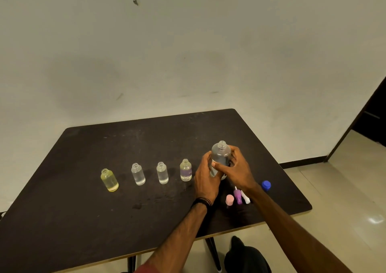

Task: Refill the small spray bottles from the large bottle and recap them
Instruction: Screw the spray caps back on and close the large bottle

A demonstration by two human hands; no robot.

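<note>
The large clear bottle [221,154] stands upright and uncapped on the dark table [104,220]. My left hand [205,178] grips its left side and my right hand [236,168] grips its right side, thumb across the front. Left of it stand several small uncapped bottles in a row: a yellowish one [109,180], two clear ones [138,174] [162,172] and one with a purple label [185,170]. All hold some liquid. A blue cap [266,185] lies to the right.
Spray tops lie near the front edge under my right forearm: a pink one [229,199], a purple one [238,197] and a white one [245,197]. Wet spots [154,199] mark the table in front of the small bottles. A pale wall is behind.
</note>
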